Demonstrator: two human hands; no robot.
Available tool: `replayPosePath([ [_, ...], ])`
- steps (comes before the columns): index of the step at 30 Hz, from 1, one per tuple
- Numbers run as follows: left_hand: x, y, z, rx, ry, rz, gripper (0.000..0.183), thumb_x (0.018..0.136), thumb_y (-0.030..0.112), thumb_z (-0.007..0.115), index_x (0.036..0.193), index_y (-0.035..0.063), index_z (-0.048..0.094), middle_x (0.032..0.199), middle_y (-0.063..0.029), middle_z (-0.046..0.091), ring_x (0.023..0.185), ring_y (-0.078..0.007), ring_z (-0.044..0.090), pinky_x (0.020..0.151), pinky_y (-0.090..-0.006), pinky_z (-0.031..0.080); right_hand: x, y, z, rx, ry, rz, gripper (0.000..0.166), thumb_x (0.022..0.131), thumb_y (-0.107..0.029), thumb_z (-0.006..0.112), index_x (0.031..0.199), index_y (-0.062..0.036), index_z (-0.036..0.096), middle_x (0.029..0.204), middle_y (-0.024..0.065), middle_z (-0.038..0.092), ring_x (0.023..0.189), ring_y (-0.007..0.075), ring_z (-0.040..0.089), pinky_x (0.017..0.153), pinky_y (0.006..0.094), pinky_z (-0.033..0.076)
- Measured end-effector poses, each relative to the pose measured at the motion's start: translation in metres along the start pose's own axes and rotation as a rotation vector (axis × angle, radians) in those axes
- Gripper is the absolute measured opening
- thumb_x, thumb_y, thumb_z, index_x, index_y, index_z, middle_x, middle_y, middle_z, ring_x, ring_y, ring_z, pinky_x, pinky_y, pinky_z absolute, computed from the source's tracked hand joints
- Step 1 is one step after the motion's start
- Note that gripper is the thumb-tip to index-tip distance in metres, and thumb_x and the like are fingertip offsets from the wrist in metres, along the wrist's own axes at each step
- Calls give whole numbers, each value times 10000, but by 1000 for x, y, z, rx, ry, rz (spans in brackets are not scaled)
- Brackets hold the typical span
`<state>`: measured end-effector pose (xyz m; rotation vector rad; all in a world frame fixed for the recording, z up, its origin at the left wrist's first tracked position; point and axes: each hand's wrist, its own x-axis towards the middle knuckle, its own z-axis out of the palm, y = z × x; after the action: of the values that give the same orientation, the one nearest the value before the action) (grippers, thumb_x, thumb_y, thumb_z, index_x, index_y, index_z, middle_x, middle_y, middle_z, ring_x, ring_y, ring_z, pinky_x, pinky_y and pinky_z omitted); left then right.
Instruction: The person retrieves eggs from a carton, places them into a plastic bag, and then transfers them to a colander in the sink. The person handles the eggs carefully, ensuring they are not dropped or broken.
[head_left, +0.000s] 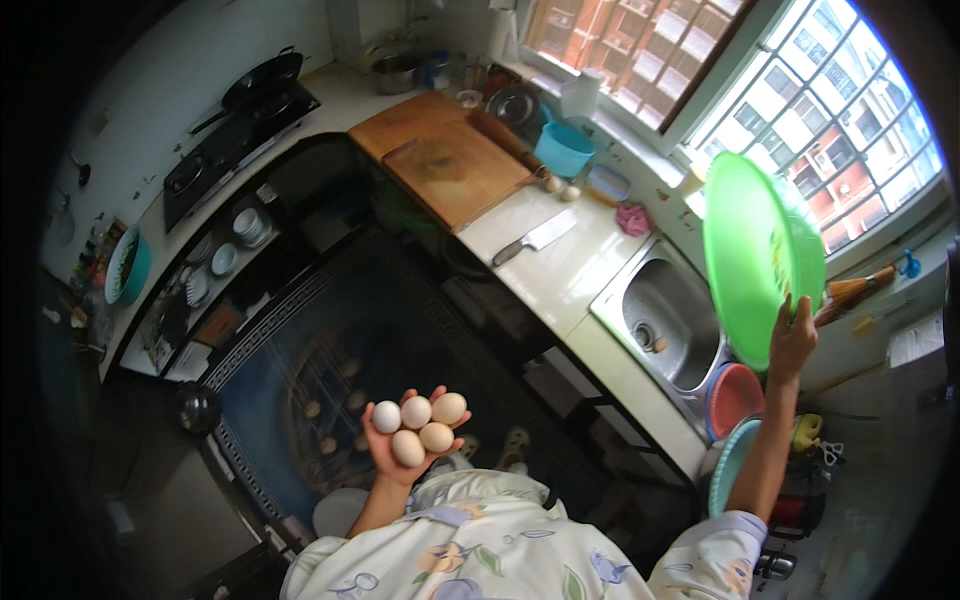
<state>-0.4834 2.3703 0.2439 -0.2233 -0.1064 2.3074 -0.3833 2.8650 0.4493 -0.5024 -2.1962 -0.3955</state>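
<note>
On the upturned palm of my left hand (395, 466), in front of my body, rest several eggs (409, 448), pale cream to light brown. My right hand (793, 341) reaches far out to the right and grips the rim of a bright green plastic basin (739, 255). The basin is tilted on its side, above the right part of the stainless steel sink (701, 364). Inside the sink, a small brown rounded thing (660, 344) lies beside the drain.
A kitchen knife (551, 230) lies on the counter (517, 262), near a wooden cutting board (442, 161). Two eggs (571, 193) sit by a blue dipper (564, 150). Red (735, 401) and turquoise basins (731, 465) stand right of the sink. The gas stove (240, 154) is at left.
</note>
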Motion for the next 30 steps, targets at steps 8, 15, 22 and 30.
replayPosePath([
  [8,-6,-18,2,-33,-128,-48,579,771,593,516,1197,202,555,1426,-90,292,1298,-505,156,898,-718,318,-64,-23,28,595,368,765,303,868,-131,587,662,-58,377,596,-12,407,522,91,359,498,255,344],
  [15,4,-42,14,-36,-5,-78,580,759,609,501,1145,184,583,1408,-114,317,1274,-537,176,881,-740,311,-188,-96,110,1013,424,1348,222,875,-147,580,723,-64,441,671,-4,515,594,78,470,536,243,408],
  [22,18,-65,26,24,-11,-176,599,766,623,480,1165,185,569,1412,-117,310,1270,-545,174,877,-740,315,-259,-122,166,1187,505,1603,209,909,-173,542,770,-48,448,706,20,533,597,97,498,530,253,433],
  [30,42,-87,22,107,-62,-295,581,812,595,458,1232,200,521,1441,-113,271,1295,-522,142,911,-712,305,-302,-108,160,1285,-33,1713,355,945,-378,447,975,-27,492,849,62,533,777,150,501,677,304,432],
])
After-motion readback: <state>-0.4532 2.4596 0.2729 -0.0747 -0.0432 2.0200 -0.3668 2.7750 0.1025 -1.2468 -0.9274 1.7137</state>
